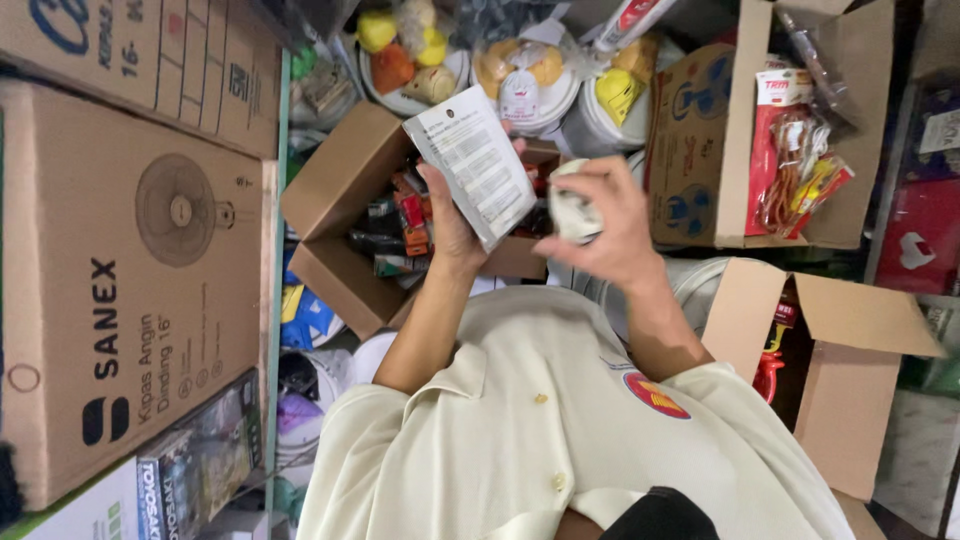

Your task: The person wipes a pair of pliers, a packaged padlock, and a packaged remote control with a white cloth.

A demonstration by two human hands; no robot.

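Observation:
My left hand holds a flat white package with small print on its back, tilted up in front of me. My right hand is closed around a small whitish round object, right beside the package. Both hands hover over an open cardboard box that holds several small red, orange and dark packaged goods. My cream shirt fills the bottom of the view.
Large cardboard boxes with fan drawings are stacked at the left. Bagged yellow and orange goods in white tubs lie beyond the box. An open carton with red hanging packs stands at the right, another open carton at the lower right.

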